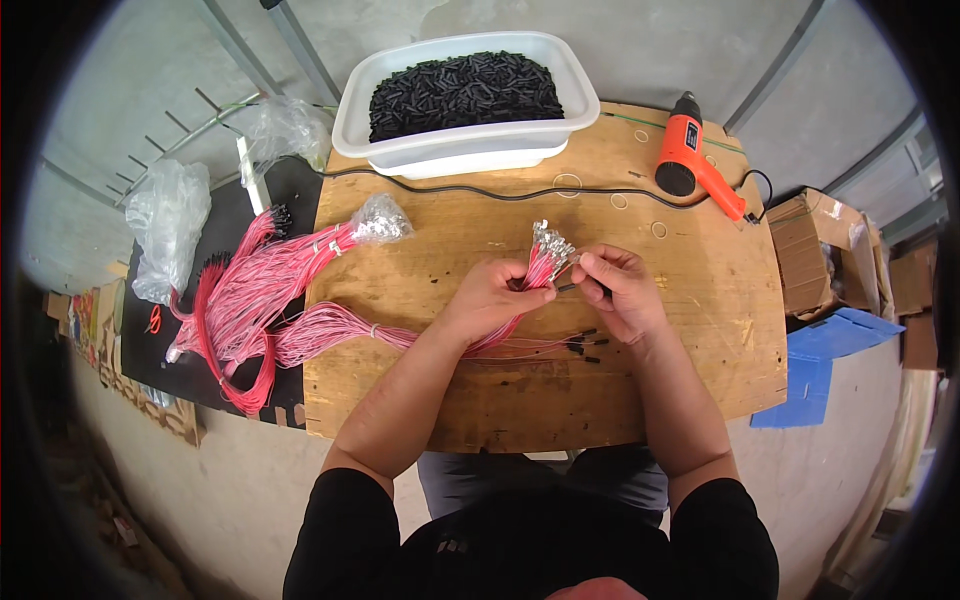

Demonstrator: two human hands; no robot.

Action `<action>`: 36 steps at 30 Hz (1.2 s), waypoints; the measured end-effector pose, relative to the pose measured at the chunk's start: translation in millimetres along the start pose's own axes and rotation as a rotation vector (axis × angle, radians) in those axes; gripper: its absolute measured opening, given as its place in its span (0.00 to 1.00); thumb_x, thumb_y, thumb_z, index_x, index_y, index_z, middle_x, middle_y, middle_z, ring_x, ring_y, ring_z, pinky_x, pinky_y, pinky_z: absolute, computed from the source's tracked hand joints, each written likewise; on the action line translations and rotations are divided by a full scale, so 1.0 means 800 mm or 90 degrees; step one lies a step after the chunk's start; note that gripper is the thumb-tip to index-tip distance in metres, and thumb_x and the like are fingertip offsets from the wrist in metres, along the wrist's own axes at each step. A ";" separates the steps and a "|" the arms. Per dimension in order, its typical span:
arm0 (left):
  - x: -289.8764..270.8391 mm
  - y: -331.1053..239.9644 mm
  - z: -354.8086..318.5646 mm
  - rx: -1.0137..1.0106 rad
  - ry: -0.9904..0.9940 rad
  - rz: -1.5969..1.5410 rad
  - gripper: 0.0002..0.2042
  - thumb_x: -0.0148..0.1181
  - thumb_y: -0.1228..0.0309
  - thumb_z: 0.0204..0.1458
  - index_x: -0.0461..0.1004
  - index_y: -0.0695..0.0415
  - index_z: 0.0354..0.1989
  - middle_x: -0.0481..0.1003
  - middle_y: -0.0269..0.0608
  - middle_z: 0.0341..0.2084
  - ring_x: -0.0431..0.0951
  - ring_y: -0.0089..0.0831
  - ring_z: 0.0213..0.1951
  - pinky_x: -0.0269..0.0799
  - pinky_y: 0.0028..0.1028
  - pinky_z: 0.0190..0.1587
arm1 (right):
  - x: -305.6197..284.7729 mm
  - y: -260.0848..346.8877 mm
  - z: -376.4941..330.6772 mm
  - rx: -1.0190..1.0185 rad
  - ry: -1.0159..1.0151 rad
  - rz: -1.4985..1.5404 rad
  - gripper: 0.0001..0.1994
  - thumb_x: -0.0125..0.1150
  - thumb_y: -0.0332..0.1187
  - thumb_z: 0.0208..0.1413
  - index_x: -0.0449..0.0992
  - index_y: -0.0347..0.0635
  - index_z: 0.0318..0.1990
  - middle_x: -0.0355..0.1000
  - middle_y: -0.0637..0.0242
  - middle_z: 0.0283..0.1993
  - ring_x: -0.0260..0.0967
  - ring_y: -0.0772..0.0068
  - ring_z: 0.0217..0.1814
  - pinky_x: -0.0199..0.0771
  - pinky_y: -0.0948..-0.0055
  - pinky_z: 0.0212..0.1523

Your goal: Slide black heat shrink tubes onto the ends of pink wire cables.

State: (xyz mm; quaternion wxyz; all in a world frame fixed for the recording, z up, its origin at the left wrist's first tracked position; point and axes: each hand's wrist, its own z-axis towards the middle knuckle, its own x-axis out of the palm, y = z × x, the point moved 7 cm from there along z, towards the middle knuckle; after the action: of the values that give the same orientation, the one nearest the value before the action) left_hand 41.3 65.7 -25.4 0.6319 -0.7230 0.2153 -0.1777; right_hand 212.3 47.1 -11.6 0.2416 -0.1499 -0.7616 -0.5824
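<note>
We've got our left hand [495, 295] wrapped around a bundle of thin pink-and-white wires with silvery metal terminals [541, 268], thumb across it, terminals poking up past the fingers. It's over the middle of the brown wooden tabletop [700, 370]. Our right hand [622, 292] is just beside it, thumb and index fingertips pinched together on one thin wire at the bundle's edge; exactly where they grip is too small for us to tell. Below the hands, a few loose strands end in small black sleeves [582, 345] lying on the wood.

Over on our left there's a big heap of pink-and-white wires [255, 285], with a crinkly clear plastic bag [382, 220] around one end. At the back sits a white plastic tub [450, 152] loaded with short black tubes [465, 95]. Back right we've got an orange-and-black heat gun [686, 150], plus some pale, thin rubber bands [568, 185] nearby.
</note>
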 end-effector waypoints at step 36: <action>-0.001 -0.004 0.000 0.019 -0.020 -0.085 0.07 0.66 0.77 0.56 0.81 0.65 0.41 0.79 0.32 0.32 0.75 0.16 0.34 0.71 0.19 0.37 | 0.005 -0.012 -0.007 -0.084 -0.070 -0.104 0.05 0.68 0.26 0.57 0.81 0.35 0.38 0.75 0.71 0.28 0.60 0.89 0.24 0.55 0.86 0.24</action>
State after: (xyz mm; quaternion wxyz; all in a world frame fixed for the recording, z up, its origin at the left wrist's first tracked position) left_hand 40.9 66.4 -21.9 0.6329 -0.7288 0.1540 -0.2110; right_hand 205.4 39.1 -16.0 0.1409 -0.1345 -0.7432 -0.6401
